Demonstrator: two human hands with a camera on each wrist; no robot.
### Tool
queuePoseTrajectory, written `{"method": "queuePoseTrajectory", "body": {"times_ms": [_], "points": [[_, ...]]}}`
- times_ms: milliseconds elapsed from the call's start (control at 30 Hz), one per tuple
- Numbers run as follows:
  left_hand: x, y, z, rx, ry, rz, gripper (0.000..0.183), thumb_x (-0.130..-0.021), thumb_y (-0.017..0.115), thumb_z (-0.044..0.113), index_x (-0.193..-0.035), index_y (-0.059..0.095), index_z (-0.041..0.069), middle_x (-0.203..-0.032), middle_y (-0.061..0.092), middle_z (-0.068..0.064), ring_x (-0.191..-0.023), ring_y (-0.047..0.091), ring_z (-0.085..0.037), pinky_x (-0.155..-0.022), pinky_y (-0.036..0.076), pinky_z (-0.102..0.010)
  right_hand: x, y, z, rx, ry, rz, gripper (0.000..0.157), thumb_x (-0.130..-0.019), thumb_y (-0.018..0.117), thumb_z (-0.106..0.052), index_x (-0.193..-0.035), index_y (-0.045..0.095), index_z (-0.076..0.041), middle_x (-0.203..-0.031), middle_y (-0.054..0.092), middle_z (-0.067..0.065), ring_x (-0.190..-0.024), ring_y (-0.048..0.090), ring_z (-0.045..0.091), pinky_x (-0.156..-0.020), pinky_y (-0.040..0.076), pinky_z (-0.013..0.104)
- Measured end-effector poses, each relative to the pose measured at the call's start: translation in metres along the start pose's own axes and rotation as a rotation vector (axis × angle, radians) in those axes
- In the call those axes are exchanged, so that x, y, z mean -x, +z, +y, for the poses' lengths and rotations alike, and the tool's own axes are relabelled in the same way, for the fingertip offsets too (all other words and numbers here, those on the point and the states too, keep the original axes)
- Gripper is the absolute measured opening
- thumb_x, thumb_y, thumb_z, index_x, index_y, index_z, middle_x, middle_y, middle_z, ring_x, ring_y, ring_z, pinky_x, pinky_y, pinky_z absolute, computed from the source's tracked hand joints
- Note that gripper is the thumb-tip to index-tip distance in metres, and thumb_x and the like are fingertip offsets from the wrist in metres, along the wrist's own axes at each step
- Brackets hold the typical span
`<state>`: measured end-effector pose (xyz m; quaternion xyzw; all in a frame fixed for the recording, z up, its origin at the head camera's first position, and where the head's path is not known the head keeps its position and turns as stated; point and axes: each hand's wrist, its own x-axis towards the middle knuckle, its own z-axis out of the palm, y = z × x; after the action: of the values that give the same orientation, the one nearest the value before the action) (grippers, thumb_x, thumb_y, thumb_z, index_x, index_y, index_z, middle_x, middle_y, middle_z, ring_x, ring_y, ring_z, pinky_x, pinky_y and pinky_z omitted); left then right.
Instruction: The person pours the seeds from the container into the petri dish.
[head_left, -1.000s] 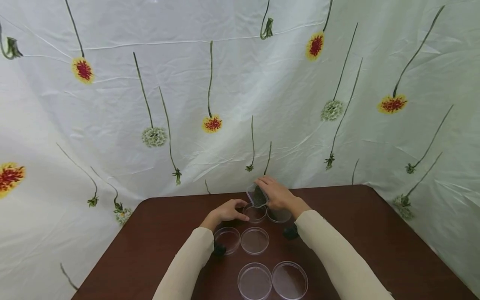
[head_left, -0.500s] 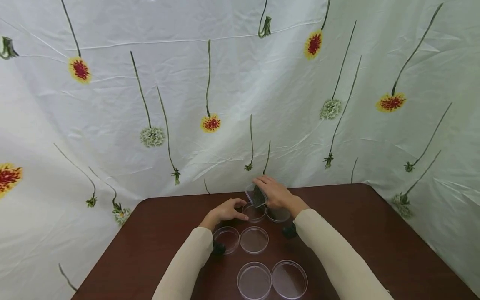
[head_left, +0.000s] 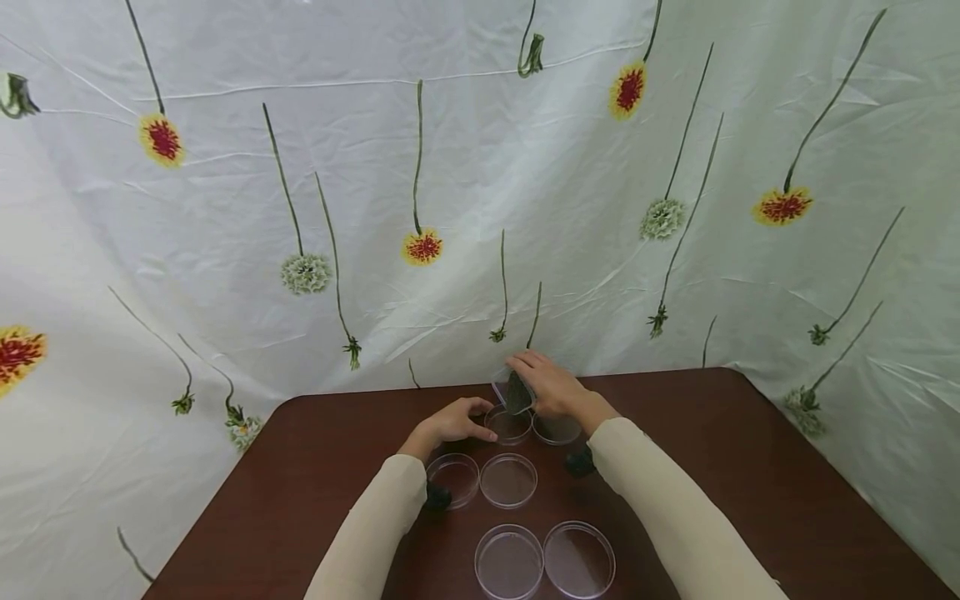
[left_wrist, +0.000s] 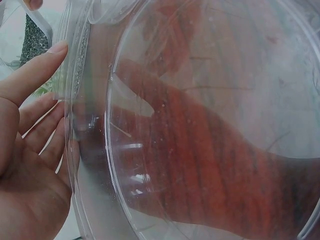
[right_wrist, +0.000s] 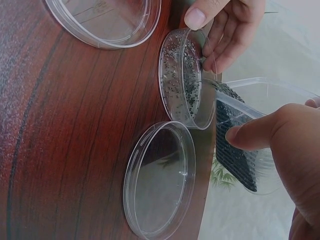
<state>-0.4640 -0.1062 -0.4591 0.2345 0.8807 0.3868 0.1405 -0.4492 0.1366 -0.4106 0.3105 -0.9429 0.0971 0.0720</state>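
Note:
At the far end of the table, my left hand (head_left: 456,421) holds a clear petri dish (right_wrist: 172,92) by its rim, thumb in front and fingers behind. Dark grains lie scattered inside that dish. My right hand (head_left: 551,387) grips a clear plastic tub (right_wrist: 257,82), which tilts with its edge over the dish. Black grains (right_wrist: 232,145) are heaped against the tub's lower wall and spill over its lip into the dish. In the left wrist view, the left thumb (left_wrist: 52,57) meets the dish's edge, while a nearer dish (left_wrist: 200,150) fills most of the picture.
Another petri dish (head_left: 557,431) sits just right of the held one. Nearer stand two more dishes, one left (head_left: 453,481) and one in the middle (head_left: 509,481). A pair, left (head_left: 509,562) and right (head_left: 579,560), lies closest. A flower-printed cloth (head_left: 480,167) hangs behind the table (head_left: 322,467).
The tub in my right hand has tipped slightly more, and the grains in it have shifted toward its low side. Both hands stay in nearly the same place.

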Motion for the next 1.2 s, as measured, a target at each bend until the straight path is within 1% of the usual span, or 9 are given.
{"method": "queuePoseTrajectory", "body": {"times_ms": [300,500,733,1000,1200], "points": [[-0.0008,0.0004,-0.0017,-0.005,0.002,-0.002,0.065,-0.087,0.087,0.016,-0.142,0.057,-0.002,-0.146,0.054,-0.02,-0.139,0.046,-0.039,-0.112,0.038,-0.054,-0.0001,0.0001,0.0005,-0.015,0.001,-0.009,0.09,-0.085,0.079,0.007,-0.161,0.033,-0.008,-0.164,0.031,0.016,-0.153,0.021,0.036,-0.109,0.042,0.052],[-0.0004,0.0002,-0.0021,0.009,0.0,-0.004,0.065,-0.087,0.087,0.015,-0.142,0.057,-0.002,-0.145,0.055,-0.02,-0.138,0.046,-0.039,-0.112,0.038,-0.055,-0.0003,-0.0005,0.0,-0.006,-0.001,-0.012,0.09,-0.085,0.079,0.007,-0.161,0.033,-0.007,-0.163,0.031,0.016,-0.153,0.021,0.036,-0.112,0.039,0.052],[-0.0033,0.0001,-0.0039,0.011,0.011,-0.02,0.066,-0.087,0.086,0.016,-0.143,0.056,-0.003,-0.148,0.051,-0.024,-0.14,0.043,-0.042,-0.112,0.037,-0.056,0.0011,-0.0043,-0.0011,-0.001,-0.001,-0.011,0.09,-0.085,0.08,0.007,-0.161,0.032,-0.005,-0.163,0.031,0.015,-0.153,0.022,0.036,-0.113,0.038,0.051],[-0.0047,0.0,-0.0046,0.014,0.005,-0.017,0.065,-0.087,0.087,0.016,-0.141,0.058,-0.002,-0.147,0.052,-0.023,-0.14,0.044,-0.041,-0.112,0.037,-0.056,0.001,-0.0042,0.0007,0.002,-0.022,-0.002,0.09,-0.084,0.08,0.008,-0.16,0.033,-0.004,-0.162,0.033,0.017,-0.152,0.024,0.037,-0.111,0.04,0.051],[-0.004,0.0,-0.0038,0.006,0.005,-0.01,0.064,-0.086,0.087,0.016,-0.141,0.058,-0.002,-0.146,0.054,-0.022,-0.139,0.045,-0.041,-0.112,0.037,-0.056,0.0001,-0.003,0.0002,0.009,-0.013,0.001,0.09,-0.084,0.08,0.008,-0.16,0.034,-0.005,-0.162,0.033,0.016,-0.152,0.023,0.036,-0.114,0.036,0.051]]}}
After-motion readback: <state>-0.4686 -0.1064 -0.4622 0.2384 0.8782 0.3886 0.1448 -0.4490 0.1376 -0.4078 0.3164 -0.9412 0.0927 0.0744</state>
